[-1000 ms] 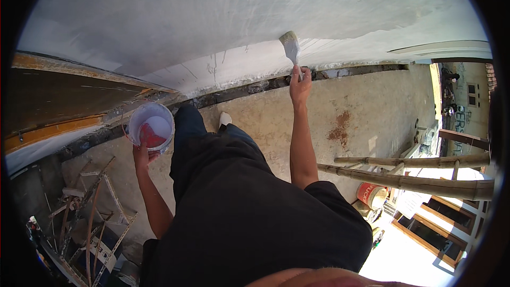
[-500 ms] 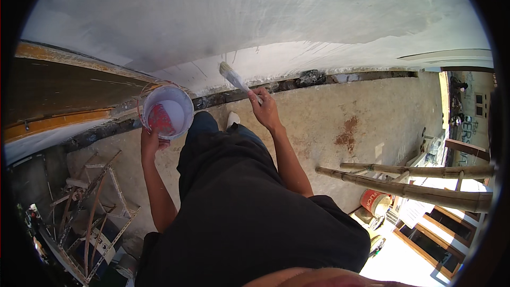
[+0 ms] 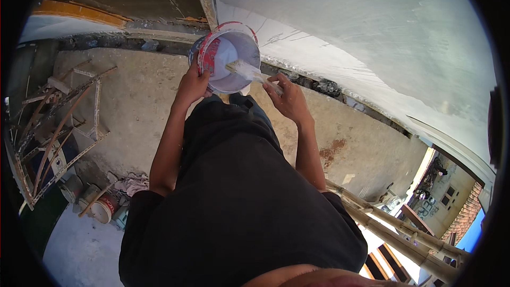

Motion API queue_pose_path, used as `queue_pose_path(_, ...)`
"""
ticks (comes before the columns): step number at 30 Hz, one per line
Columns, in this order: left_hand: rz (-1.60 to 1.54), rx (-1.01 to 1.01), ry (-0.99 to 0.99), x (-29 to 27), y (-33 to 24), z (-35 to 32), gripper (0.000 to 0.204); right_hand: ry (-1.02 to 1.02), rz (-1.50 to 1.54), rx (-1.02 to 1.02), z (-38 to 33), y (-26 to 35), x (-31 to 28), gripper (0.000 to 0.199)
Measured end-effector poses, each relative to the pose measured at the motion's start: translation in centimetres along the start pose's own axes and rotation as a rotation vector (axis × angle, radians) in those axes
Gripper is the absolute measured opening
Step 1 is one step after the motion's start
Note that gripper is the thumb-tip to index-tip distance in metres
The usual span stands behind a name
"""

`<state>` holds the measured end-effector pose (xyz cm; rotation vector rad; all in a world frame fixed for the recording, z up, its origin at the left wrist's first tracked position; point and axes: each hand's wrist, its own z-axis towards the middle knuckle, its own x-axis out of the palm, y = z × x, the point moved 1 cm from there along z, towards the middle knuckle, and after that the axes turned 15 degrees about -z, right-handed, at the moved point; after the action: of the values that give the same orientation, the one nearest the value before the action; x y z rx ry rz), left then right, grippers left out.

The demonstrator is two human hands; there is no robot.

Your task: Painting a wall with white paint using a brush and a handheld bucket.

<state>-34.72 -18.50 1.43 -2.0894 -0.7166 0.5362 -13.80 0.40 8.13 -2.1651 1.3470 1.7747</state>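
My left hand (image 3: 193,84) grips the near left rim of a paint bucket (image 3: 247,48), which is tilted so that the white paint (image 3: 225,52) inside shows. A red patch (image 3: 209,57) marks the bucket at its left side, and its handle is partly hidden. In my right hand (image 3: 289,98) is a paintbrush (image 3: 248,71), held by its handle with fingers closed. Its pale, paint-coated bristles reach over the bucket's opening; whether they touch the paint I cannot tell. Beyond the bucket rises a wall (image 3: 340,26) with grey areas and a whiter band along its foot.
A rusty metal frame (image 3: 98,106) stands on the concrete floor (image 3: 138,90) at left. Several small buckets, one a red-and-white pail (image 3: 103,208), sit behind it. A bamboo ladder (image 3: 404,234) lies across the lower right. Rubble (image 3: 325,87) lines the wall's foot.
My right hand has brought the paintbrush from the wall to the bucket's opening. The bucket and my left hand have come in toward the middle, while the view has turned left.
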Motion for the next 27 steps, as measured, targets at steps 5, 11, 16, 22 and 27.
queue_pose_path(5, 0.053, -0.017, -0.053, -1.1, 2.1, -1.7, 0.078, 0.111, -0.252, -0.043, 2.2, 5.5, 3.6, 0.025)
queue_pose_path(11, 0.105, 0.012, 0.013, -2.8, 2.2, -3.4, 0.079, 0.148, -0.453, -0.015, 3.6, 7.2, 9.6, 0.030)
queue_pose_path(16, 0.153, 0.046, 0.047, -4.1, 3.3, -3.3, 0.080, 0.144, -0.481, 0.005, 4.5, 8.1, 13.5, 0.029)
queue_pose_path(22, 0.167, 0.075, 0.061, -5.7, 2.7, -2.9, 0.079, 0.062, -0.388, 0.012, 5.1, 8.4, 14.1, 0.027)
queue_pose_path(27, 0.078, 0.003, 0.083, -6.4, 1.1, -2.4, 0.079, 0.007, -0.157, 0.051, 4.0, 7.9, 10.5, 0.030)
